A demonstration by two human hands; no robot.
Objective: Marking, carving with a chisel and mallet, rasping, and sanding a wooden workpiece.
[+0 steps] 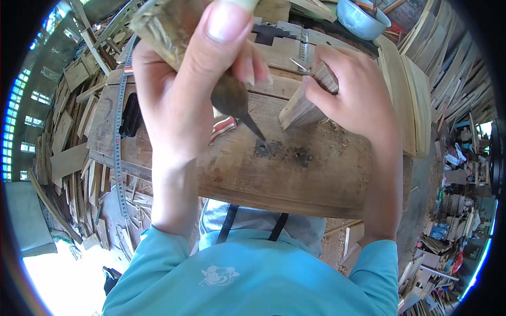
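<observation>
My left hand [182, 100] is raised close to the camera and closed around a tool with a thick, worn wooden handle [229, 95]. Its narrow, dark metal tip [254, 126] points down toward the workbench [237, 181]. At the right, my right hand [350, 89] grips a block of wood [303, 109], tilted over the bench top. A thin shiny metal piece [299, 64] shows beside the block; whether they touch, I cannot tell. Under the left hand lies a red and white striped object [224, 126], partly hidden.
A measuring tape [118, 147] runs down the bench's left side, beside a black oblong object [129, 115]. A short ruler [303, 45] lies at the back, below a metal basin [361, 20]. Boards [416, 100] stand along the right edge, and scrap wood [71, 126] is piled at left.
</observation>
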